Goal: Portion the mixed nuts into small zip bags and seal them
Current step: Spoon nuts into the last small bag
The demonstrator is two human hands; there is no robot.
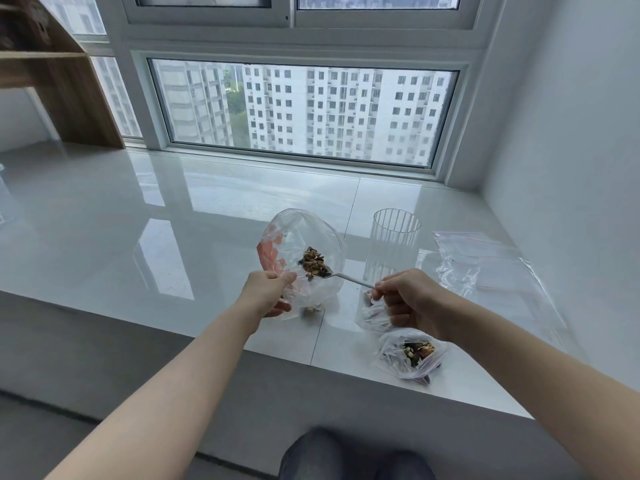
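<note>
My left hand (267, 289) grips the near edge of a large clear plastic bag (301, 237) with orange print, holding its mouth wide open above the sill. My right hand (403, 299) pinches the handle of a metal spoon (349, 277). The spoon's bowl sits inside the bag's mouth, heaped with mixed nuts (313, 261). Under my right hand lies a small zip bag (372, 315), partly hidden. Nearer the front edge rests another small zip bag (410, 353) holding nuts.
A ribbed clear glass (393, 237) stands behind my right hand. Flat empty zip bags (485, 265) lie to the right near the white wall. The glossy white window sill (138, 237) stretches left; its front edge drops off near my knees (346, 455).
</note>
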